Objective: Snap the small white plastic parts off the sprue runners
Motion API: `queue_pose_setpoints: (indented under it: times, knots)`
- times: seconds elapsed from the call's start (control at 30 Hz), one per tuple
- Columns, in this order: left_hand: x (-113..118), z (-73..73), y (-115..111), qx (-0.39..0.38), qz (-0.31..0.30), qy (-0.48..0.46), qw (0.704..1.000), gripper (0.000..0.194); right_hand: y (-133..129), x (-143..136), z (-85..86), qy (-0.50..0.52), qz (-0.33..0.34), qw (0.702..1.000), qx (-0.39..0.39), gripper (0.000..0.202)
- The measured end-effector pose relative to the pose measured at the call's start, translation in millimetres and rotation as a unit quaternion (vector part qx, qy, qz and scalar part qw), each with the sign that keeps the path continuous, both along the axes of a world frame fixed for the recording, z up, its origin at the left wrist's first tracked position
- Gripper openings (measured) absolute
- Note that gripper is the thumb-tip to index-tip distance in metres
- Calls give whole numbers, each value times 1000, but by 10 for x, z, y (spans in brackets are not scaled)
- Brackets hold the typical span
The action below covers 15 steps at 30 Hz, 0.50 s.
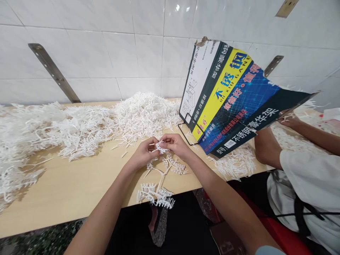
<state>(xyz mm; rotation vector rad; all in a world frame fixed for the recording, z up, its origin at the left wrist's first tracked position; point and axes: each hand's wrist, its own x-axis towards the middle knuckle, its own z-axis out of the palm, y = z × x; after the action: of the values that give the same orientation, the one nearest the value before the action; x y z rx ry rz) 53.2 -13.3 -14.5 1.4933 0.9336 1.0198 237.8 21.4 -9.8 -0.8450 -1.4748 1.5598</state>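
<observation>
My left hand [147, 151] and my right hand [174, 144] meet over the wooden table, with fingers pinched close together. Between them they grip a white branched plastic piece [162, 148], whose small prongs stick out among the fingertips. Lower stems of white branched plastic [163, 173] spread out beneath the hands. At the table's front edge lies a comb-like cluster [156, 194] with many short teeth. Whether the stems and the held piece are one part I cannot tell. Just behind my hands rises a large heap of small white pieces [148, 113].
More white branched pieces [85, 131] cover the table's left side. A printed cardboard sheet [228, 99] stands right of my hands in a black wire holder [186, 136]. Beyond it a co-worker's arm [268, 147] rests by further white pieces. A tiled wall [111, 53] with metal brackets closes the back.
</observation>
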Motion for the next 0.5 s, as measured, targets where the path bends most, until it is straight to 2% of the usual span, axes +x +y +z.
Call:
queue_pose_setpoints:
  times: [0.1,0.13,0.2,0.27,0.4,0.5]
  knots:
    - [13,33,-11,-70,-2,-47,996,36,19,4,-12,-13,-43,997,62,28]
    - [15,43,-16,-78,1,-47,996,34,29,6,-18,-17,-54,996,75,27]
    - [18,59,-27,-68,9,-25,997,21,53,11,-34,-22,-75,993,92,24]
    - [21,64,-37,-47,2,3,999,27,78,17,-50,-22,-92,991,100,24]
    - [27,49,-44,-47,-21,0,999,43,74,63,-32,-53,-90,986,127,22]
    - [4,36,-35,-57,7,-30,998,47,-6,133,58,-97,-59,968,222,27]
